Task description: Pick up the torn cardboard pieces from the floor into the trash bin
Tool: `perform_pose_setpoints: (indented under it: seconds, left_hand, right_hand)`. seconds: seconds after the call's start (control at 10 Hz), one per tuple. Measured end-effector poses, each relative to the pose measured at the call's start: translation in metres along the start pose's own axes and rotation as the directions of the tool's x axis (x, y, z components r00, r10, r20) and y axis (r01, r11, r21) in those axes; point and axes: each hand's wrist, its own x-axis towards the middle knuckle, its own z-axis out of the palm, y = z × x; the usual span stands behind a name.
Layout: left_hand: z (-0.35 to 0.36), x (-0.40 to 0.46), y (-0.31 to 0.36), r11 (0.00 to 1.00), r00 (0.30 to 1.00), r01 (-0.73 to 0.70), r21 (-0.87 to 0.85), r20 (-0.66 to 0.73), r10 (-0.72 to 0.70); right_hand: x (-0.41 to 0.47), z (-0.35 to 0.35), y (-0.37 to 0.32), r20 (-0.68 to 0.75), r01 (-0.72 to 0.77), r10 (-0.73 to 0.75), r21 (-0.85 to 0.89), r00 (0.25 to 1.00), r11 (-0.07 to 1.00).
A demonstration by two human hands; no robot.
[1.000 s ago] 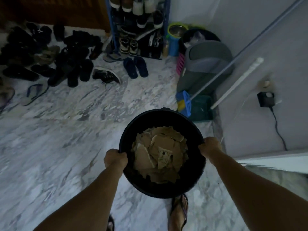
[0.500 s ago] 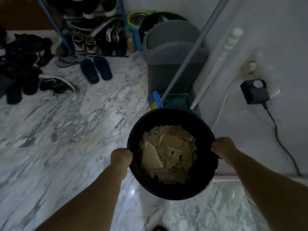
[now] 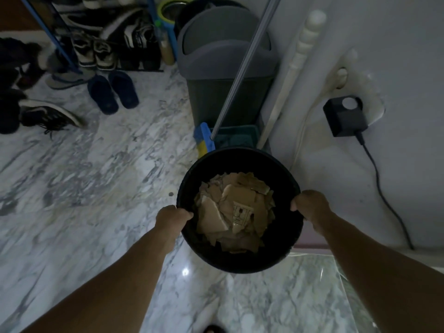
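I'm carrying the black trash bin (image 3: 240, 255) above the marble floor (image 3: 84, 188), the torn cardboard pieces (image 3: 234, 209) heaped inside. If it tips or one grip slips, I judge the scraps would spill out. My left hand (image 3: 171, 219) and right hand (image 3: 310, 206) have fingers curled over opposite rims, arms stretched forward.

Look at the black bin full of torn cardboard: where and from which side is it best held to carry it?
Grip the black bin at its rim, from two opposite sides, as the left hand and right hand do now. It is round, wide and open-topped with no handle in view, so an even hold on both sides likely keeps it level and the cardboard inside.
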Motion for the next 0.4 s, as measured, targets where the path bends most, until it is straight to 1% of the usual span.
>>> perform_pose_setpoints:
  seconds: [0.1,0.2,0.3,0.4]
  left_hand:
    - [-0.009,-0.021,0.005,0.999,0.999,-0.015,0.049,0.038,0.013]
    - [-0.022,-0.055,0.009,0.989,0.998,-0.056,0.135,0.037,0.051]
    - [-0.043,-0.097,0.010,0.989,0.993,-0.095,0.113,0.076,0.087]
    - [-0.064,-0.153,0.001,0.984,0.990,-0.135,0.119,0.065,0.128]
  right_hand:
    - [-0.017,-0.006,0.002,-0.016,0.044,-0.045,-0.059,0.999,0.997]
    - [-0.043,-0.015,0.006,-0.020,0.074,-0.075,-0.046,0.997,0.996]
    - [-0.078,-0.027,0.013,-0.009,0.065,-0.065,-0.038,0.998,0.997]
    - [-0.117,-0.030,0.027,-0.023,0.067,-0.068,-0.032,0.997,0.997]
